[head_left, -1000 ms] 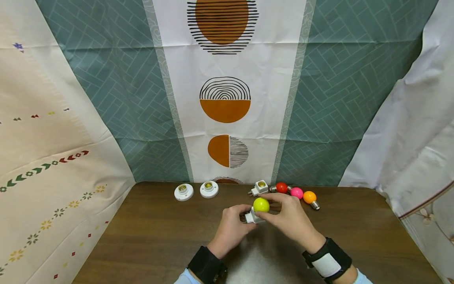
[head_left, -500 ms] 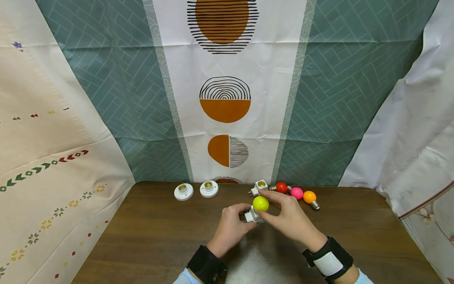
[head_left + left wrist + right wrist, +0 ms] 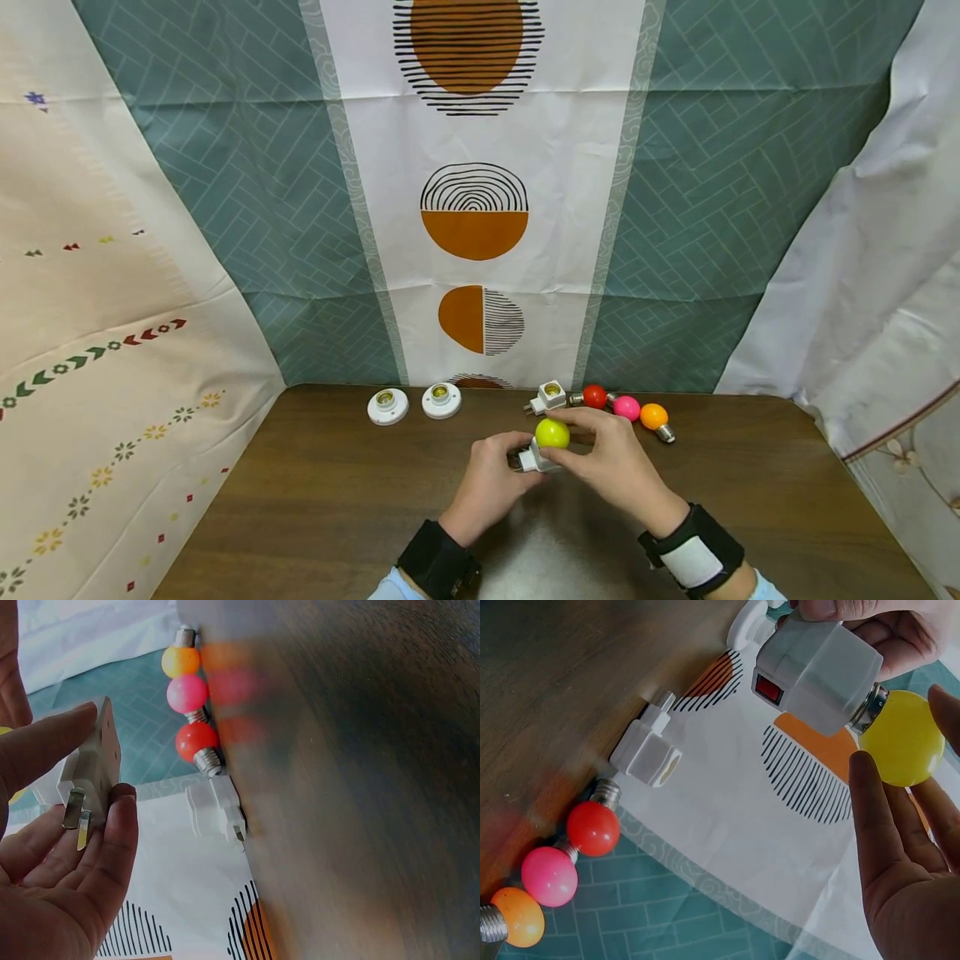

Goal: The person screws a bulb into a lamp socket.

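A white plug-in bulb socket (image 3: 817, 675) with a red switch is held by my left hand (image 3: 491, 477), thumb on one side and fingers on the other. Its two flat prongs show in the left wrist view. Fingers and thumb of my right hand (image 3: 621, 462) hold a yellow bulb (image 3: 904, 739) by its round glass. The bulb's metal screw base (image 3: 870, 709) sits at the socket's mouth, partly visible; how deep it goes is hidden. Both hands are above the wooden table (image 3: 360, 517).
Behind the hands lies a second plug-in socket (image 3: 549, 397). Right of it are a red bulb (image 3: 595, 396), a pink bulb (image 3: 627, 407) and an orange bulb (image 3: 655, 416). Two round white lamp holders (image 3: 387, 407) stand back left. A patterned cloth (image 3: 480, 325) hangs behind the table.
Both hands stay in nearly the same place with the bulb and socket together. The right fingers shift only slightly around the yellow bulb.
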Action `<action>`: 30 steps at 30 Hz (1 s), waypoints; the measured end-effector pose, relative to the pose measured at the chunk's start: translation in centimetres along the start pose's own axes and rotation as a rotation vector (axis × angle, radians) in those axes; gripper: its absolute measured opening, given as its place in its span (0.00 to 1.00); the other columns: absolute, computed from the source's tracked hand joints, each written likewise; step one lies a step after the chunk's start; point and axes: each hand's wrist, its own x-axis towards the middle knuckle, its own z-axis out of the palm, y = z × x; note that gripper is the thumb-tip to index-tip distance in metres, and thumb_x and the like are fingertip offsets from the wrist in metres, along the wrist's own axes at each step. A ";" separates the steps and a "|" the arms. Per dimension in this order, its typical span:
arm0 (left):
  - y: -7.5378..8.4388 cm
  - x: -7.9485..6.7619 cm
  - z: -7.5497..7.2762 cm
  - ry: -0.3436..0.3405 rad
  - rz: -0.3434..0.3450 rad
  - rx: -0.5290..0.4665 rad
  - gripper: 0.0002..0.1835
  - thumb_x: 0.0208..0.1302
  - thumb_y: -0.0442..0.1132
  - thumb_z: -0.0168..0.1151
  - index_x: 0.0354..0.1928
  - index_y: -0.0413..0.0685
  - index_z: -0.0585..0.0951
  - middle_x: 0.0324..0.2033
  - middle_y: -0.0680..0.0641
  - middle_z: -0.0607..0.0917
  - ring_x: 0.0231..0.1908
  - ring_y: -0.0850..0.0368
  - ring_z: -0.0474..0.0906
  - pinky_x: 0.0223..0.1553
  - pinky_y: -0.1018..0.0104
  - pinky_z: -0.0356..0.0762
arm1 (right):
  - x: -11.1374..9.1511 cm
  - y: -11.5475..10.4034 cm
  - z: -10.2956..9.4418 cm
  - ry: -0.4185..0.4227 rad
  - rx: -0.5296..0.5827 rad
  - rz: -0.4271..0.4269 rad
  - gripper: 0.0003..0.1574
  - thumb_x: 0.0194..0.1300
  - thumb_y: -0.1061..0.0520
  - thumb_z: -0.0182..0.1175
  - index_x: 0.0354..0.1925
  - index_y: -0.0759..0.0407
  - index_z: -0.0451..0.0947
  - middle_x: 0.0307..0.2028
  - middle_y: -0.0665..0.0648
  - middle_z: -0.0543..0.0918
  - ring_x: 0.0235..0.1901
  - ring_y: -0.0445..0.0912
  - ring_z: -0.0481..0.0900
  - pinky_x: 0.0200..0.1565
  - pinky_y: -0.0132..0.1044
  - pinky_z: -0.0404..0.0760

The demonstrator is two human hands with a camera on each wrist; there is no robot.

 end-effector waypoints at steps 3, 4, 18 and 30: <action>0.0 0.0 0.1 -0.005 -0.002 0.008 0.22 0.45 0.40 0.74 0.46 0.54 0.81 0.37 0.62 0.80 0.35 0.67 0.75 0.36 0.70 0.73 | -0.1 0.0 -0.1 -0.005 -0.036 0.011 0.34 0.43 0.49 0.74 0.51 0.43 0.76 0.47 0.41 0.78 0.45 0.36 0.75 0.43 0.36 0.75; 0.0 0.0 0.1 -0.004 -0.001 0.011 0.22 0.45 0.41 0.74 0.46 0.54 0.81 0.37 0.62 0.80 0.35 0.67 0.75 0.36 0.71 0.73 | -0.1 -0.1 -0.2 -0.010 -0.057 0.015 0.36 0.43 0.47 0.74 0.53 0.42 0.75 0.49 0.41 0.77 0.46 0.36 0.75 0.44 0.36 0.75; -0.1 0.2 0.2 0.000 0.019 0.023 0.23 0.45 0.43 0.74 0.47 0.52 0.80 0.38 0.60 0.81 0.35 0.68 0.75 0.36 0.64 0.76 | 0.0 -0.6 -0.7 -0.079 -0.077 -0.009 0.36 0.50 0.56 0.70 0.58 0.47 0.72 0.55 0.42 0.73 0.52 0.36 0.71 0.49 0.33 0.70; -0.2 0.4 0.2 -0.002 0.013 0.022 0.24 0.44 0.41 0.75 0.47 0.52 0.80 0.39 0.59 0.81 0.36 0.67 0.75 0.37 0.63 0.76 | 0.1 -0.1 -0.2 -0.020 -0.003 -0.028 0.29 0.47 0.57 0.72 0.50 0.45 0.78 0.47 0.43 0.79 0.46 0.38 0.75 0.43 0.37 0.75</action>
